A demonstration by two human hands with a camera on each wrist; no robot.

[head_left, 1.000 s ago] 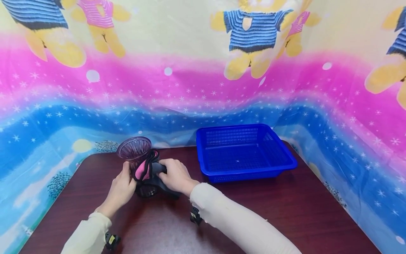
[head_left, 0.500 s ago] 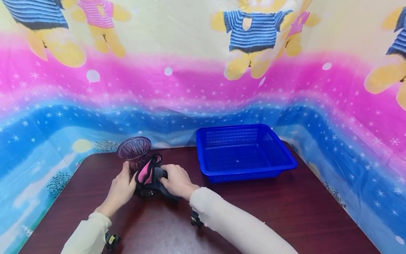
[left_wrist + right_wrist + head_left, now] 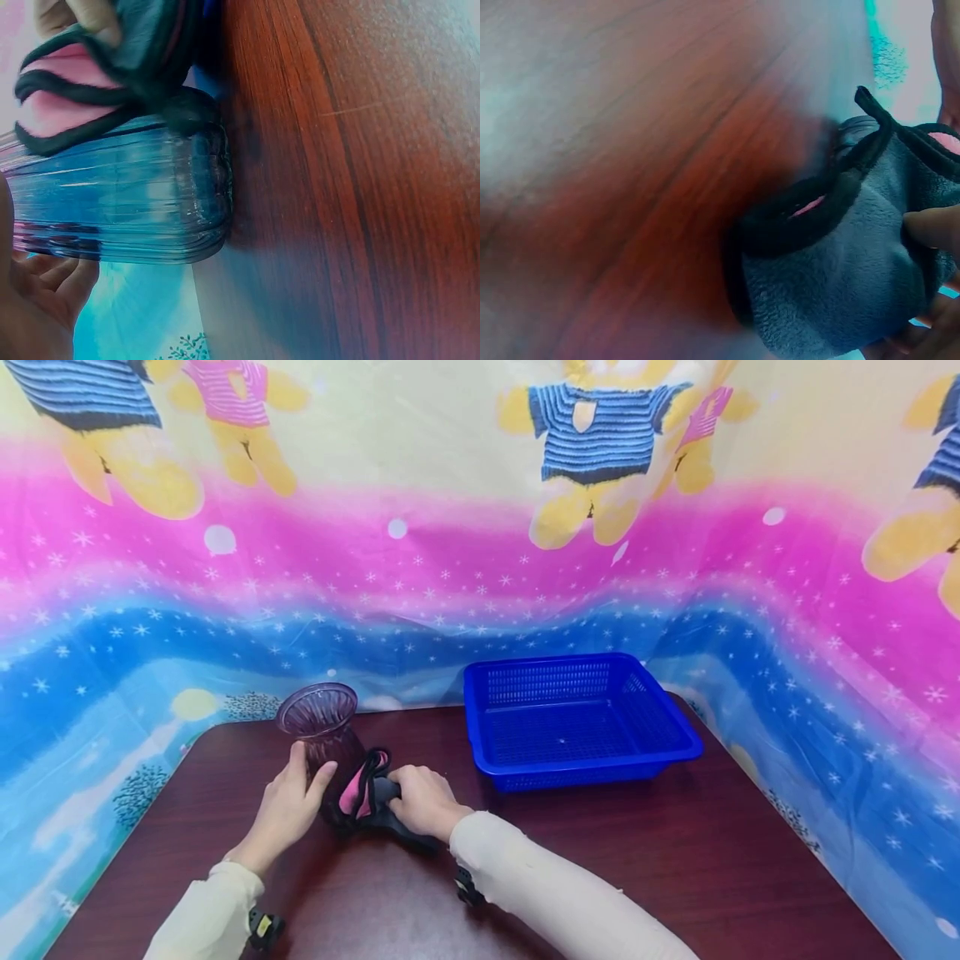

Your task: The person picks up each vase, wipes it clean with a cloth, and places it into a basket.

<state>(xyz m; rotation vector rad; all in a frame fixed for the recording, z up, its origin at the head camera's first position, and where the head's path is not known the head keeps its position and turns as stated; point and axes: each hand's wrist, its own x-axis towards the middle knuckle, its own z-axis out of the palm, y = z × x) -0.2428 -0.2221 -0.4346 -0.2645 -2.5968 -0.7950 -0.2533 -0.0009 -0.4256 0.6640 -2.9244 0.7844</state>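
A ribbed purple glass vase (image 3: 324, 735) stands upright on the dark wooden table (image 3: 675, 860), towards its left side, well apart from the blue plastic basket (image 3: 577, 718) at the far right. The left hand (image 3: 288, 810) curls round the vase's left wall, thumb towards the front, steadying it near the base. The right hand (image 3: 423, 797) pinches a grey fleece cloth with pink lining (image 3: 363, 789), which is pressed against the vase's lower right side; the right wrist view shows the fingertips (image 3: 930, 229) dug into the fleece. The vase looks tall and narrow at the foot, so a sideways shove from the cloth could tip it if the left hand's hold is loose. Smooth glass might also slip within the fingers, and the black trim of the cloth could snag on the ribs and drag the vase along the table.
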